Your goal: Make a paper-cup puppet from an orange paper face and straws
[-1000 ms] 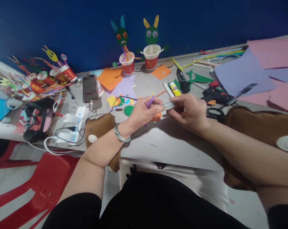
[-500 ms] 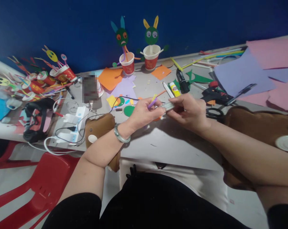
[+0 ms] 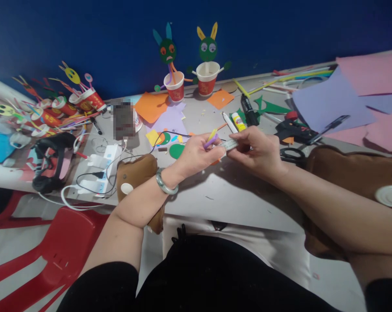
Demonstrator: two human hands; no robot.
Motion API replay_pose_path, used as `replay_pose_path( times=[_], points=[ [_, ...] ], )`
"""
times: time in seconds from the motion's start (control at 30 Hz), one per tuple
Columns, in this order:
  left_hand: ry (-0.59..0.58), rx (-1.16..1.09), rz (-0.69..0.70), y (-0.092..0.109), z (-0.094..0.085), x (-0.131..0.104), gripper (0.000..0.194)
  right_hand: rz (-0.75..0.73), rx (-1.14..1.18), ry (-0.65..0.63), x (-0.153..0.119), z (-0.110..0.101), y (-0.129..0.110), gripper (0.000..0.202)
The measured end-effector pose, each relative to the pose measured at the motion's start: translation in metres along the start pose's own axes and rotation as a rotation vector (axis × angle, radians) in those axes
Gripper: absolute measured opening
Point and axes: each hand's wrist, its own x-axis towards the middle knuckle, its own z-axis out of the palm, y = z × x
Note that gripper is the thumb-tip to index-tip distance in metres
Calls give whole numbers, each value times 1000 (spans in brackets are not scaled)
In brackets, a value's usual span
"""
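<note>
My left hand (image 3: 197, 155) is closed in a pinch, with a short purple straw piece (image 3: 210, 141) poking out above its fingers beside a yellow piece (image 3: 213, 132). A pale, narrow strip (image 3: 228, 144) spans the gap between both hands; its exact kind is unclear. Its right end is pinched by my right hand (image 3: 259, 151), whose thumb and fingers are bent together. Just beyond lie a glue stick (image 3: 238, 121) and a white pen (image 3: 228, 123). Green paper ovals (image 3: 176, 151) sit left of my left hand.
Two red paper cups (image 3: 174, 89) with green paper-head figures stand at the back. A power strip (image 3: 108, 167) with cables and a black headset (image 3: 50, 162) lie left. Black scissors (image 3: 292, 154), a glue gun (image 3: 293, 130) and coloured paper (image 3: 328, 97) are right. Brown cushions (image 3: 354, 186) flank me.
Both hands keep hold of the pale strip in nearly the same place. The straw pieces in my left hand have tilted slightly, and the whole view has shifted a little.
</note>
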Motion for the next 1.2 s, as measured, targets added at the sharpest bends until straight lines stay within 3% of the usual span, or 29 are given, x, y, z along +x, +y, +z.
replay_pose_path(
  times=[0.17,0.33,0.5,0.63,0.83,0.97,1.2],
  points=[
    [13,42,98,-5,1,0,26,-24,38,31,3,-1,-1,19],
    [3,-5,140,-11,3,2,62,-83,29,68,6,-2,-1,24],
    [-57,-121,180,-21,3,4,59,-69,199,189,14,0,-6,32],
    [-69,-182,253,-25,5,6,55,78,484,86,23,-5,-12,38],
    [-93,-179,316,-25,4,10,54,348,750,-98,29,-13,-14,64],
    [-33,-133,240,-23,2,8,58,483,872,-185,34,-21,-22,52],
    [-55,-93,212,-22,-1,5,53,499,927,-212,38,-20,-19,34]
  ],
)
